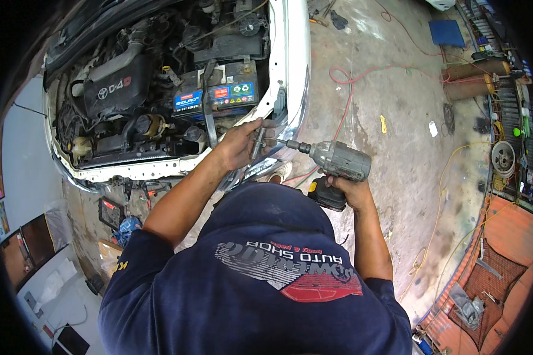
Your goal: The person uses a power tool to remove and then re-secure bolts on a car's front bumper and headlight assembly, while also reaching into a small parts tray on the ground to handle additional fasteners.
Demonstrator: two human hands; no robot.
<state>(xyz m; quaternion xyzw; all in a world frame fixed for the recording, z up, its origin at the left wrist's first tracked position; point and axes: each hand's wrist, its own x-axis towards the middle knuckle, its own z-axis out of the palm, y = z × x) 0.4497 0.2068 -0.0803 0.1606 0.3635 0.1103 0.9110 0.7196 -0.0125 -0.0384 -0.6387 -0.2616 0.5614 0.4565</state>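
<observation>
My right hand [350, 188] is closed around the grip of a grey cordless impact driver [340, 160] with a black and yellow battery [327, 194] below. The driver's nose and thin bit point left at my left hand [243, 145]. Between the fingers of that hand is a small, slim metal piece [257, 144], which the bit tip nearly meets; whether they touch I cannot tell. Both hands are just outside the front corner of a white vehicle, near its headlight area [280, 103].
An open engine bay with a black engine cover [115, 89] and a battery [216, 93] lies ahead left. Red hoses [370, 75] and a yellow cord [441, 204] run over the concrete floor. A tool case [111, 212] sits at left; a wheel rim [503, 158] stands at right.
</observation>
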